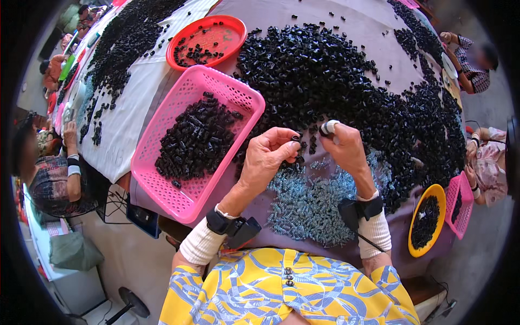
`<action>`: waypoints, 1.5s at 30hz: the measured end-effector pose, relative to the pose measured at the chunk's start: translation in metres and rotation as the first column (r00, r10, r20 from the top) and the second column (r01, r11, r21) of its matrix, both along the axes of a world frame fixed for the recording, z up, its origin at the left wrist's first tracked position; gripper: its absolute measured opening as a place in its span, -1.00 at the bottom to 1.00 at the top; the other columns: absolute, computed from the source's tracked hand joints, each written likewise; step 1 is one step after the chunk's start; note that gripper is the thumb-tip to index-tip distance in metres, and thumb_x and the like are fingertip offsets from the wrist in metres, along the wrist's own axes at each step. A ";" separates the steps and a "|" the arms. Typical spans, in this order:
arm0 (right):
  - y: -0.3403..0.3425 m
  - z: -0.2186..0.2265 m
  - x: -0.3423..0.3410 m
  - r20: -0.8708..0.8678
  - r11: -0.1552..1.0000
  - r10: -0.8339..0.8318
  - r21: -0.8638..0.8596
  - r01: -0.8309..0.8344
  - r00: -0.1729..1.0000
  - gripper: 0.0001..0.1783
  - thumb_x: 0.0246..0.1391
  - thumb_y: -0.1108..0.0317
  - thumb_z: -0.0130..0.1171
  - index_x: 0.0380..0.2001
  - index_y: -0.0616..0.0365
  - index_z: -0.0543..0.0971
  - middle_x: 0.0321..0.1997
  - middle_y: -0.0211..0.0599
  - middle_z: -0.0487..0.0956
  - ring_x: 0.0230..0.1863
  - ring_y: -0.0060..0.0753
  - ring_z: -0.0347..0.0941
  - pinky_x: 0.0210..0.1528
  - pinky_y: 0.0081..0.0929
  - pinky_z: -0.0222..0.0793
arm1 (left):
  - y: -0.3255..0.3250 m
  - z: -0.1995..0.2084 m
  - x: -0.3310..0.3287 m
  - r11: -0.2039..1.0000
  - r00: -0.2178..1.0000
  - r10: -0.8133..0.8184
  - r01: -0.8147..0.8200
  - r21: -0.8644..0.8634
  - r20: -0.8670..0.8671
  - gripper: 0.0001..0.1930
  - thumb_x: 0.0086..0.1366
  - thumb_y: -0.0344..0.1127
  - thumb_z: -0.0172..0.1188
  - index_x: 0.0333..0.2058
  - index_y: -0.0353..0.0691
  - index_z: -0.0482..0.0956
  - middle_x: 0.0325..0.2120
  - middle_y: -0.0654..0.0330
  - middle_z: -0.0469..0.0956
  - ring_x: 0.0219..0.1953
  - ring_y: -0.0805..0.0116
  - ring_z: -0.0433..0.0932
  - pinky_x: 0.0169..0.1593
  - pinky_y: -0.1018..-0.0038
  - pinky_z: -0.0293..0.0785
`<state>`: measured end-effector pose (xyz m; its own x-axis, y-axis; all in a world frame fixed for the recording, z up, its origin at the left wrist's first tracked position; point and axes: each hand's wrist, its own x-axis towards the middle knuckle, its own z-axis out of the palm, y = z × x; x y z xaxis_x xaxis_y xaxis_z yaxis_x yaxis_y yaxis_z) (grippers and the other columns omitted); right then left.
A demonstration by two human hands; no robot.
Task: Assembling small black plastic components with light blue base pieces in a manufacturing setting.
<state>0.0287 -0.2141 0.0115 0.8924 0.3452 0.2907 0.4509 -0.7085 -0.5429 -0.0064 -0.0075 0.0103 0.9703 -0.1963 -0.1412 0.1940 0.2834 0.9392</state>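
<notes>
My left hand (271,154) pinches a small black plastic part (296,138) between thumb and fingertips, just above the table. A short way to the right, my right hand (346,145) has its fingers curled in. At its fingertips shows something black with a pale band (327,129); whether this is a held part or a finger covering I cannot make out. Below both hands spreads a pile of small silvery coil springs (311,208). Beyond them lies a large heap of loose black plastic parts (319,76). Both wrists carry white cuffs and black strapped devices.
Left of my hands stands a pink basket (142,157) holding black pieces. Behind it sits a red tray (238,30) with scattered parts. A yellow tray (416,241) and another pink basket (463,216) are at the right edge. Other people work around the cloth-covered table (374,19).
</notes>
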 end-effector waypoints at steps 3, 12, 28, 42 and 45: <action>0.014 0.020 -0.006 -0.166 0.942 0.054 0.337 0.005 0.985 -0.85 -0.15 0.52 0.20 -0.43 0.29 0.50 -0.47 -0.20 0.56 -0.46 -0.37 0.53 -0.47 -0.47 0.39 | -0.001 -0.001 0.001 0.994 0.999 0.007 -0.012 0.110 0.049 -0.80 0.17 -0.48 0.19 -0.20 -0.33 0.53 -0.43 0.29 0.55 -0.42 0.62 0.48 -0.31 0.67 0.46; 0.026 0.025 -0.009 -0.110 0.935 0.174 0.331 -0.129 0.979 -0.79 -0.15 0.49 0.22 -0.35 0.27 0.51 -0.50 -0.15 0.58 -0.47 -0.29 0.57 -0.46 -0.49 0.44 | -0.002 0.002 -0.002 0.927 0.961 -0.010 -0.095 0.363 0.277 -0.77 0.13 -0.55 0.19 -0.19 -0.35 0.55 -0.35 0.30 0.52 -0.34 0.58 0.49 -0.25 0.67 0.45; 0.024 0.034 0.005 -0.392 0.933 0.239 0.347 -0.098 0.888 -0.74 -0.07 0.51 0.21 -0.24 0.27 0.51 -0.45 -0.40 0.57 -0.44 -0.66 0.45 -0.38 -0.67 0.43 | -0.004 0.010 0.001 0.895 0.905 -0.069 -0.129 0.427 0.419 -0.78 0.06 -0.57 0.22 -0.26 -0.35 0.58 -0.42 0.23 0.53 -0.38 0.52 0.50 -0.29 0.64 0.42; 0.007 -0.023 -0.011 0.051 0.922 0.208 -0.343 -0.178 0.977 -0.86 -0.19 0.43 0.19 -0.47 0.14 0.47 -0.44 -0.26 0.46 -0.29 -0.19 0.41 -0.21 -0.29 0.26 | 0.005 0.004 0.001 0.993 0.998 0.033 -0.038 0.113 0.051 -0.81 0.16 -0.42 0.20 -0.23 -0.33 0.56 -0.48 0.30 0.55 -0.46 0.64 0.46 -0.36 0.69 0.42; 0.007 -0.027 -0.012 0.075 0.913 0.204 -0.375 -0.162 0.976 -0.85 -0.18 0.40 0.20 -0.49 0.14 0.45 -0.46 -0.25 0.46 -0.31 -0.19 0.41 -0.23 -0.29 0.26 | 0.003 0.004 0.001 0.997 1.000 0.017 -0.019 0.069 0.019 -0.80 0.16 -0.41 0.20 -0.23 -0.32 0.56 -0.47 0.29 0.55 -0.45 0.62 0.48 -0.35 0.67 0.44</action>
<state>0.0171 -0.2069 -0.0155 0.7734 0.5997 0.2055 0.6331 -0.7473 -0.2020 -0.0058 -0.0047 0.0141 0.9762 -0.1692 -0.1357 0.1717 0.2206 0.9601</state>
